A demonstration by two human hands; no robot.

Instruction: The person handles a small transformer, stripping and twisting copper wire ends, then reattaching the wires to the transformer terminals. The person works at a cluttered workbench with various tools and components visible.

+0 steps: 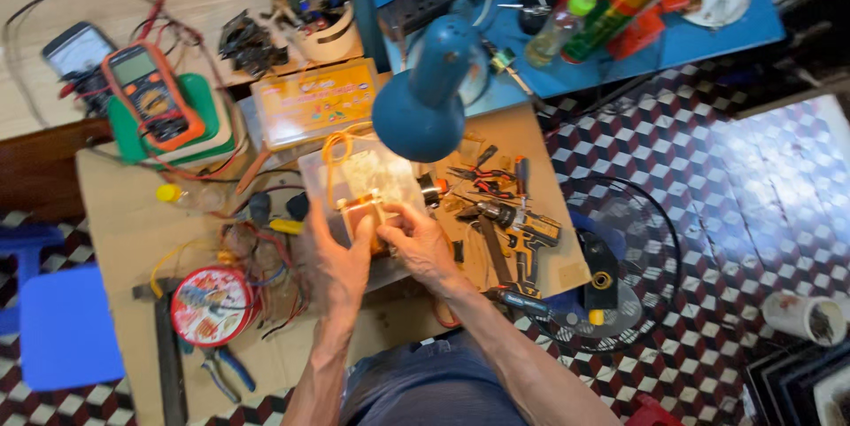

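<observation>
I see both hands closed together on 1 small copper-coloured block (365,213), held just above the tabletop (124,222) near its middle. My left hand (336,259) cups it from the left and below, thumb up along its side; my right hand (423,244) pinches it from the right with the fingertips. The block sits between the 2 hands, at the far end of both, so neither is clearly nearer. Its long axis looks roughly upright in this view, though the fingers hide its lower part. A clear plastic box (354,174) lies just beyond it, and the blue lamp (423,107) hangs farther back. To the right, a cordless drill (529,244) lies near; to the left, a round red tin (211,305) and a multimeter (150,94) farther off.
</observation>
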